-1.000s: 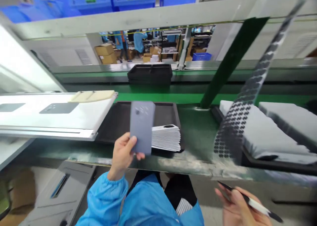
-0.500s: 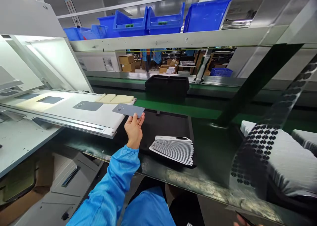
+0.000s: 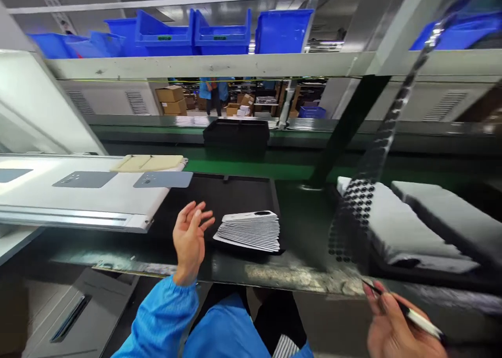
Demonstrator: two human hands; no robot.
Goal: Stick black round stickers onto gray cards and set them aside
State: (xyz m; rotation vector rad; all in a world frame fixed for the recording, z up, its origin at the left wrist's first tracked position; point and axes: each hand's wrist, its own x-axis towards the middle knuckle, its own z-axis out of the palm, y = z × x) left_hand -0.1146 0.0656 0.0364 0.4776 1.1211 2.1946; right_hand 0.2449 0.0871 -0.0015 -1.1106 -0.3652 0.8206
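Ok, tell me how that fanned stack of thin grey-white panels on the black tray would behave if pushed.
The fanned stack of thin grey-white panels would probably slide apart, since its layers are already offset. Each looks flat, stiff and light. On the black tray they likely skid easily.

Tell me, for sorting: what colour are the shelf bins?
Blue bins, clearest in the head view.

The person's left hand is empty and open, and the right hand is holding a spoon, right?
Not quite. The head view shows the left hand empty and open, but the right hand holds a pen, black at the tip with a white barrel, not a spoon.
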